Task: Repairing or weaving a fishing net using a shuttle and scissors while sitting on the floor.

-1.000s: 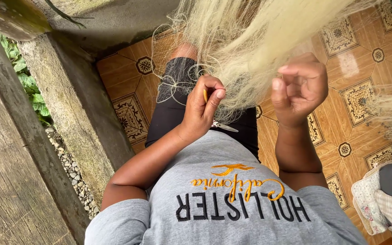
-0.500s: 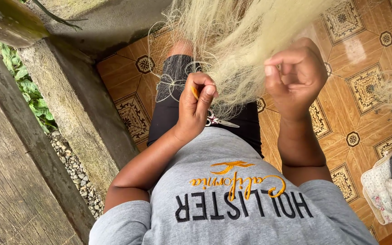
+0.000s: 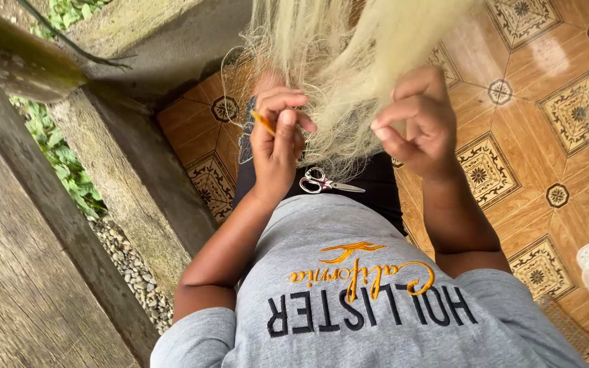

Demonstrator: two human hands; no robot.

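Grey fabric of the person's shirt [image 3: 349, 300] is filling the nearest part of the view, and its lower edge is being cut off by the frame. One pair of scissors [image 3: 325, 182] is lying on the lap just past the shirt, between the two forearms; the handles are showing plainly, while the blade tips are hard to separate from the dark trousers [image 3: 376, 187]. Two hands are working above the lap. The left hand [image 3: 277, 136] is rising from a bent elbow, wrist straight, with its fingers [image 3: 288, 129] curling shut around one thin yellow tool [image 3: 263, 123], of which only a short length is showing. The right hand [image 3: 420, 123] is lifting level with it, palm turned inward, its fingers pinching closed on strands of the pale fibre bundle [image 3: 349, 61]. The bundle is hanging down between and behind both hands, its top running out of frame, and single strands cannot be counted. Patterned floor tiles [image 3: 512, 136] are lying beyond, with a concrete ledge [image 3: 124, 170] at the person's left.
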